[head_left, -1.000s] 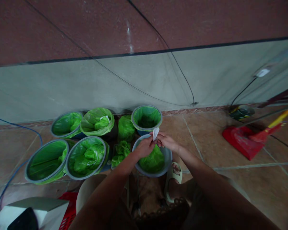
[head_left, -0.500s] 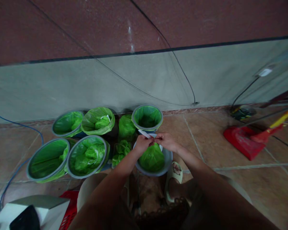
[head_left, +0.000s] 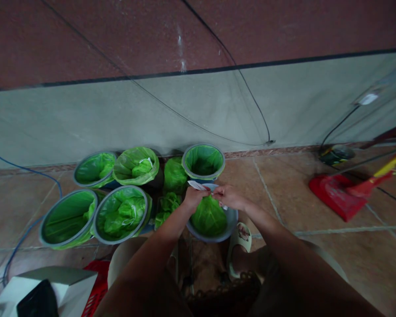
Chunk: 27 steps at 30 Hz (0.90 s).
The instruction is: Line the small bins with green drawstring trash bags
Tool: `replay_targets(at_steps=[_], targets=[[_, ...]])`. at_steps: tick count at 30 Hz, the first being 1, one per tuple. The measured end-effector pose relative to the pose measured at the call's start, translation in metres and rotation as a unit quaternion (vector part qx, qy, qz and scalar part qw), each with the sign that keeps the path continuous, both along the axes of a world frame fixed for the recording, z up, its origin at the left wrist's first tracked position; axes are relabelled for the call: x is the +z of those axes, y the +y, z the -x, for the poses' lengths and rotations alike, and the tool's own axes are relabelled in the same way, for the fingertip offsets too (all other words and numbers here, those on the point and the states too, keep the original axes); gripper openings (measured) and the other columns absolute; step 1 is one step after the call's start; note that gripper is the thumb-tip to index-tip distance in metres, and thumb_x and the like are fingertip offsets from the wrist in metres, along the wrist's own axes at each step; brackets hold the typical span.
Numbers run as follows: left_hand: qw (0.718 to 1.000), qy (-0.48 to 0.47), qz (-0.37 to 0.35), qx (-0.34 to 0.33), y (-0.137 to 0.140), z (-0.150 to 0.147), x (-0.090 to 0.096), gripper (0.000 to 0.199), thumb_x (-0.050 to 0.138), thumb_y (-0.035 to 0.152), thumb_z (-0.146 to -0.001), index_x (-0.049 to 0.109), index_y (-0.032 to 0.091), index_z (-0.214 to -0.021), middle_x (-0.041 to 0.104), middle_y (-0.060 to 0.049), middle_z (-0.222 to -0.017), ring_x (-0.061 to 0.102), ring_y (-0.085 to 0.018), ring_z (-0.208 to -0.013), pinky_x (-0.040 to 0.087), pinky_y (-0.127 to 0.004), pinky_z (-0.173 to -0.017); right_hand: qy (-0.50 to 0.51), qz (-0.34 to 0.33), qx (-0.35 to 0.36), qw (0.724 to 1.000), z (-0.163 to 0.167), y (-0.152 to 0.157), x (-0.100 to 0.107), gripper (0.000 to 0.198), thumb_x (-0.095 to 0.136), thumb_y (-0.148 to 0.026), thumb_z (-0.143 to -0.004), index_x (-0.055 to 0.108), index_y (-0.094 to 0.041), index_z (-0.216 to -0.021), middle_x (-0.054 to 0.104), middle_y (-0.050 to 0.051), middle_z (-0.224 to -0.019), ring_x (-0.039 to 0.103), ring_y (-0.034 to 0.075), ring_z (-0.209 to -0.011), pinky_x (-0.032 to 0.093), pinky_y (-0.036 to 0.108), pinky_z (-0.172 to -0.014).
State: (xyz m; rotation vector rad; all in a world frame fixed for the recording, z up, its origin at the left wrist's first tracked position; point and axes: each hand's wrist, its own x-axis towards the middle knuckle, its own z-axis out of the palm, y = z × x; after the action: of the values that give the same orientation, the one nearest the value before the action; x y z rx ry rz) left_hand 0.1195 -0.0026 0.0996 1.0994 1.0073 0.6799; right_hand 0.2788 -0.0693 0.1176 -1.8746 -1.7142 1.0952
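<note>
My left hand (head_left: 193, 198) is closed around a white strip (head_left: 196, 185), whose end sticks out past the fingers toward the wall. Facing it, my right hand (head_left: 229, 197) pinches at the gathered neck of a green plastic bag (head_left: 208, 219), with another bit of white showing beneath its fingers. The fingertips of both hands are close together, and the exact grip between them is partly hidden. Below the hands, the bag rests bulging inside a pale grey-blue basin (head_left: 232, 223) on the floor.
Several green-lined bins stand at the left, including one nearby bin (head_left: 145, 229), and a lined bin (head_left: 203, 147) is behind the basin. A red dustpan (head_left: 336, 196) lies right. A white box (head_left: 72, 290) and red crate (head_left: 97, 290) sit lower left. Cables run along the wall (head_left: 152, 119).
My hands have moved slightly apart over the bag's neck. The white strip in my left hand now points more to the left. The bag and bins stay in place.
</note>
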Motion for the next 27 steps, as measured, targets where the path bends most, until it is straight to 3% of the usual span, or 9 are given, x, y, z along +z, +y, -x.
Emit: replay_targets(at_steps=[6, 13, 20, 23, 27], targets=[[0.998, 0.034, -0.049, -0.001, 0.004, -0.002, -0.011, 0.009, 0.069, 0.010, -0.056, 0.071, 0.015, -0.064, 0.066, 0.003, -0.061, 0.058, -0.012, -0.061, 0.044, -0.023, -0.063, -0.021, 0.029, -0.022, 0.999, 0.008, 0.000, 0.012, 0.019, 0.049, -0.018, -0.088, 0.066, -0.017, -0.079, 0.064, 0.000, -0.065, 0.058, 0.012, -0.060, 0.039, 0.021, -0.056], [0.992, 0.053, -0.115, -0.017, 0.004, -0.003, -0.014, 0.010, 0.060, 0.008, -0.059, 0.066, 0.015, -0.063, 0.058, 0.006, -0.057, 0.049, -0.008, -0.056, 0.037, -0.019, -0.055, 0.045, 0.096, -0.034, 0.994, 0.017, 0.000, 0.013, 0.021, 0.045, -0.013, -0.087, 0.065, -0.015, -0.080, 0.067, 0.003, -0.071, 0.060, 0.012, -0.058, 0.040, 0.021, -0.053], [0.991, 0.060, -0.119, -0.004, 0.003, -0.001, -0.014, 0.025, 0.057, 0.006, -0.060, 0.072, 0.015, -0.078, 0.058, 0.006, -0.059, 0.047, -0.007, -0.053, 0.036, -0.019, -0.052, -0.003, 0.056, -0.060, 0.997, 0.014, 0.003, 0.015, 0.032, 0.048, -0.032, -0.096, 0.066, -0.016, -0.075, 0.063, 0.002, -0.066, 0.055, 0.013, -0.061, 0.039, 0.023, -0.057], [0.991, 0.058, -0.124, -0.012, 0.000, -0.004, -0.017, 0.027, 0.057, 0.006, -0.064, 0.073, 0.015, -0.084, 0.063, 0.004, -0.062, 0.051, -0.008, -0.053, 0.039, -0.020, -0.053, 0.085, 0.074, -0.128, 0.985, 0.014, 0.005, 0.011, 0.037, 0.041, -0.034, -0.100, 0.068, -0.016, -0.082, 0.066, 0.003, -0.071, 0.057, 0.012, -0.063, 0.043, 0.022, -0.059], [0.987, 0.065, -0.144, -0.024, -0.004, -0.007, -0.021, 0.027, 0.056, 0.005, -0.067, 0.074, 0.016, -0.085, 0.070, 0.001, -0.072, 0.057, -0.010, -0.060, 0.044, -0.020, -0.056, 0.214, 0.109, -0.184, 0.953, 0.017, 0.004, 0.002, 0.028, 0.048, -0.031, -0.097, 0.068, -0.016, -0.085, 0.065, 0.002, -0.070, 0.057, 0.010, -0.057, 0.044, 0.019, -0.054]])
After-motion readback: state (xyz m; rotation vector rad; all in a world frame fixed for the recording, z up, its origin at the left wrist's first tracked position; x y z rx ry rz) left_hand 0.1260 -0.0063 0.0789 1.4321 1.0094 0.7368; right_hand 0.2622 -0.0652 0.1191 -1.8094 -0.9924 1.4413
